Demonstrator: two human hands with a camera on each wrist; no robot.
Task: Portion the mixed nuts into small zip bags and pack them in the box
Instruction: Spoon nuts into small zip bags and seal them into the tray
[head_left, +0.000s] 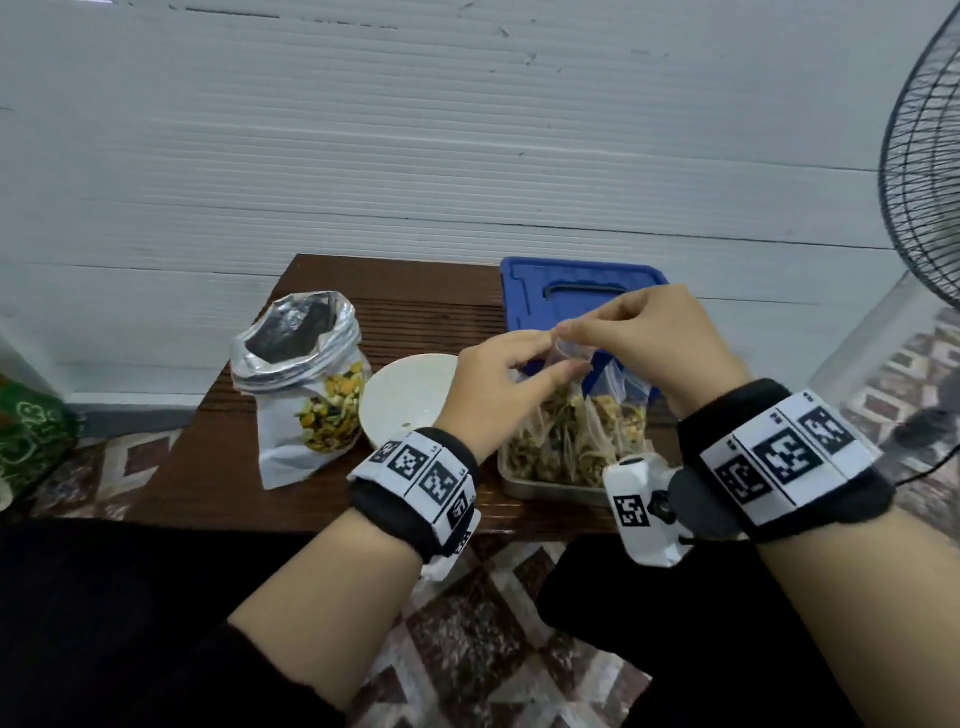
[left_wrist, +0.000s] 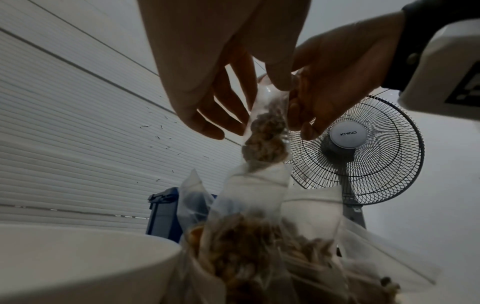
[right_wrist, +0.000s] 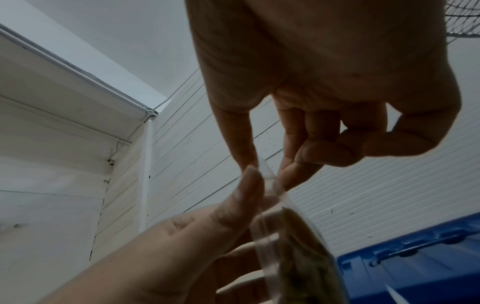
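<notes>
Both hands pinch the top edge of a small clear zip bag (head_left: 560, 410) partly filled with mixed nuts, and it hangs above the open box (head_left: 540, 488). My left hand (head_left: 563, 358) grips the strip from the left, my right hand (head_left: 579, 325) from the right, fingertips almost touching. In the left wrist view the bag (left_wrist: 267, 133) dangles between the left fingers (left_wrist: 207, 115) and the right hand (left_wrist: 337, 86). The right wrist view shows the right fingertips (right_wrist: 285, 174) and left thumb (right_wrist: 250, 185) on the bag's (right_wrist: 298, 236) top. Several filled bags (head_left: 618, 421) stand in the box.
An open foil pouch of mixed nuts (head_left: 306, 384) stands at the left of the brown table (head_left: 218, 467), with a white bowl (head_left: 410, 395) beside it. The blue lid (head_left: 571, 291) lies behind the box. A standing fan (head_left: 924, 156) is at the right.
</notes>
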